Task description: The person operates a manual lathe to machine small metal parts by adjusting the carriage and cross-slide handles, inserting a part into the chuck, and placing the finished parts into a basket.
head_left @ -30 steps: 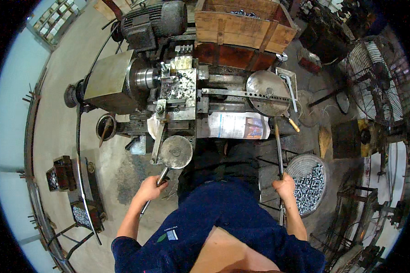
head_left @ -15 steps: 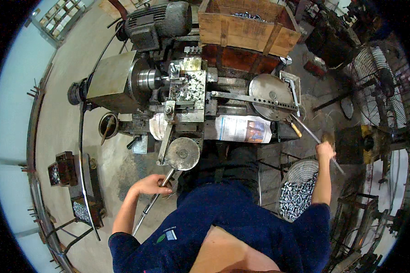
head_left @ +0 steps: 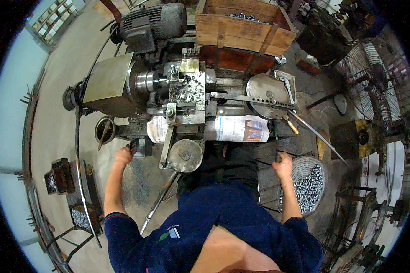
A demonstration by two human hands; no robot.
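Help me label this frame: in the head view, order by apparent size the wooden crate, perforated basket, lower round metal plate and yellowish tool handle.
1. Wooden crate
2. Perforated basket, partly hidden
3. Lower round metal plate
4. Yellowish tool handle

Between eight and nine o'clock, the left hand [head_left: 123,155] blurs into a dark object [head_left: 133,144] too murky to name. Near four, fingers of the right hand [head_left: 283,165] blur; its forearm [head_left: 290,200] hides part of the basket [head_left: 302,166]. At one, the upper edge crops the crate [head_left: 241,32].
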